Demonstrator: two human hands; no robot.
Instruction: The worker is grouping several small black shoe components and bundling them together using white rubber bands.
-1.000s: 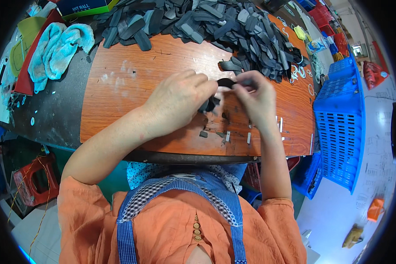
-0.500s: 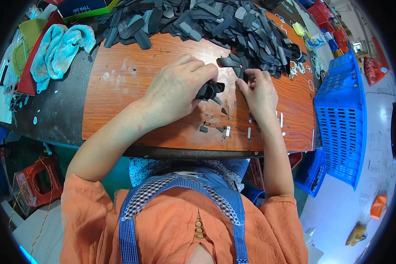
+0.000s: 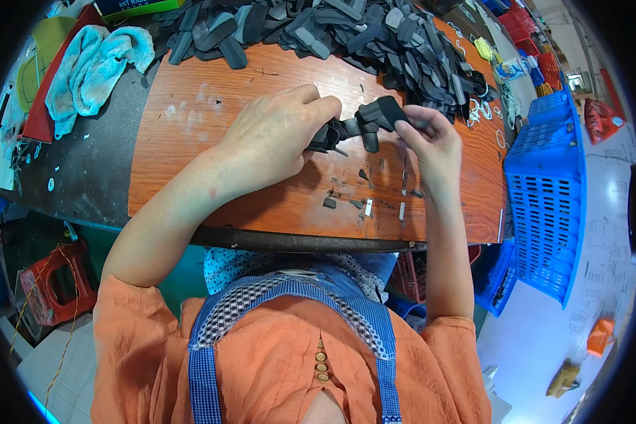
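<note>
My left hand is closed around a small stack of black strips, whose ends stick out past the fingers. Right beside it, my right hand pinches several more dark, flat strips between thumb and fingers. These strips reach across to the left hand's stack, and whether the two bunches touch is hard to tell. A large heap of black and grey strips lies just beyond both hands on the wood-grain board.
Dark scraps and small white pieces are scattered near the board's front edge. A light-blue cloth lies at the left. White loops sit right of the heap. A blue plastic basket stands against the right side.
My right hand has lifted a bunch of strips off the board and tilted them up beside the left hand. The left hand keeps its stack and has shifted slightly.
</note>
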